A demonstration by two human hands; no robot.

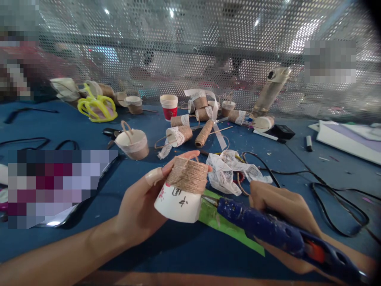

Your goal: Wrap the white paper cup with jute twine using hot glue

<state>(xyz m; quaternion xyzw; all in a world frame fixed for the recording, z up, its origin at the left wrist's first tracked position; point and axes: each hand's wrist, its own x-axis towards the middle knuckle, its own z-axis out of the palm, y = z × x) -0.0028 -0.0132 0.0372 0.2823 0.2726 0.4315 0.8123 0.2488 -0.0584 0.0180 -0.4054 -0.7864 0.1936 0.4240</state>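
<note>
Tilted upside down, a white paper cup (178,202) has its narrower end wound with brown twine (189,174); its printed lower part is bare. My left hand (143,198), a bandage on one finger, is closed around the cup from the left and behind. A blue hot glue gun (262,222) is gripped in my right hand (282,210). Its metal nozzle meets the cup's right side near the edge of the twine, though I cannot tell whether it touches. Beneath the cup and gun lies a green sheet (232,226). White lace (224,172) lies just behind the cup.
Several twine-wrapped cups, including a handled one (133,143), stand or lie behind, with a twine spool (204,134) and red cups (169,107). Black cable (315,198) loops at right. A blurred-out device (59,190) lies left. Perforated metal panel (190,47) borders the table's back.
</note>
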